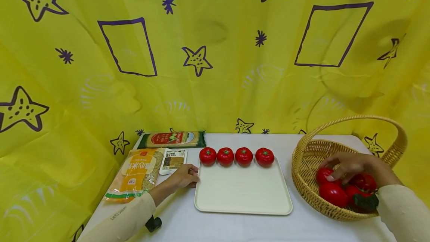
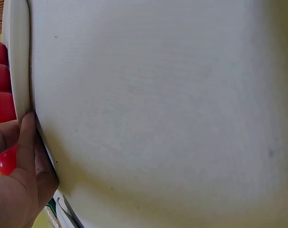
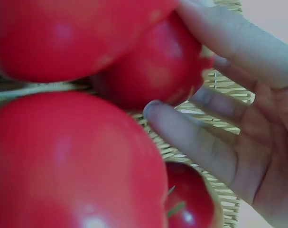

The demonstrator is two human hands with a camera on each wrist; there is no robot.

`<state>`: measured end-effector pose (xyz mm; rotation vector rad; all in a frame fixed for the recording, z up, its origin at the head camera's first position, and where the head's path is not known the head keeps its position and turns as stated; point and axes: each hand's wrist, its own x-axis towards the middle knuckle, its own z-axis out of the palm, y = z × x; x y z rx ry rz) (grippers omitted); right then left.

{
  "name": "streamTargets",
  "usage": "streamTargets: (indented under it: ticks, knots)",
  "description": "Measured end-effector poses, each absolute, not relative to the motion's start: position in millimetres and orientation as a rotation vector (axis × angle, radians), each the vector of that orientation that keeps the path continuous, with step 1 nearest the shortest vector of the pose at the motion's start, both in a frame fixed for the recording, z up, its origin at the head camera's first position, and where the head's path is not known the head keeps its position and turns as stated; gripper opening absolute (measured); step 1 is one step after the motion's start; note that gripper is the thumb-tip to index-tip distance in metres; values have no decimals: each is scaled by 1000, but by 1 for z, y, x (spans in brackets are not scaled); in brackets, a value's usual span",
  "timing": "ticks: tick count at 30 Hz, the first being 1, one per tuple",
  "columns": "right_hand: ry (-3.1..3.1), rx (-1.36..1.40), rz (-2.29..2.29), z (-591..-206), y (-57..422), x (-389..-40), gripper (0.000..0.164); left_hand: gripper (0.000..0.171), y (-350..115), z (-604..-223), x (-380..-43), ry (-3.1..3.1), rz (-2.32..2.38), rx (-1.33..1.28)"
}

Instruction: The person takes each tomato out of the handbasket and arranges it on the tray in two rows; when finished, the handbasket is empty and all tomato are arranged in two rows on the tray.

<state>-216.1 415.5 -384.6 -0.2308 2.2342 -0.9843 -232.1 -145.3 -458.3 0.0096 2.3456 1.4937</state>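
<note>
In the head view my left hand [image 1: 186, 176] is at the left edge of a cream tray [image 1: 243, 193]. The left wrist view shows its thumb and a finger pinching the tray's rim [image 2: 21, 61]. Several red tomatoes [image 1: 243, 156] stand in a row along the tray's far edge. My right hand [image 1: 349, 165] reaches into a wicker basket [image 1: 304, 188] on the right. Its thumb and fingers are curled round a red fruit [image 3: 151, 66] with a ragged crown, like a pomegranate. Larger red fruits [image 3: 77, 161] and a tomato [image 3: 186, 194] with a green stem lie beside it.
Left of the tray lie a green noodle packet [image 1: 173, 139], an orange and clear food bag [image 1: 136, 171] and a small white pouch [image 1: 173, 161]. The basket's tall handle [image 1: 359, 117] arches above the right hand. A yellow patterned curtain [image 1: 215, 96] hangs behind the table.
</note>
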Motion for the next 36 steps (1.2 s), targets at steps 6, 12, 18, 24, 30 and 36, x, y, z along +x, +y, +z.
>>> streamTargets:
  ticks: [6, 12, 18, 24, 30, 36]
  knots:
    - [2267, -303, -996, -388, 417, -220, 56, 30, -146, -462, -233, 2334, 1501, 0]
    - [2290, -288, -1006, -389, 415, -222, 59, 29, -145, -462, -233, 2351, 1484, -4]
    - [2300, -242, -967, -389, 414, -223, 66, 30, -145, -462, -232, 2350, 1474, -16]
    - [2302, -206, -939, -391, 413, -225, 66, 29, -145, -461, -232, 2357, 1463, -14]
    - [2316, -211, -937, -392, 412, -227, 66, 29, -144, -460, -232, 2368, 1456, -4]
    - [2305, -247, -995, -393, 415, -226, 66, 30, -144, -460, -233, 2380, 1450, 1]
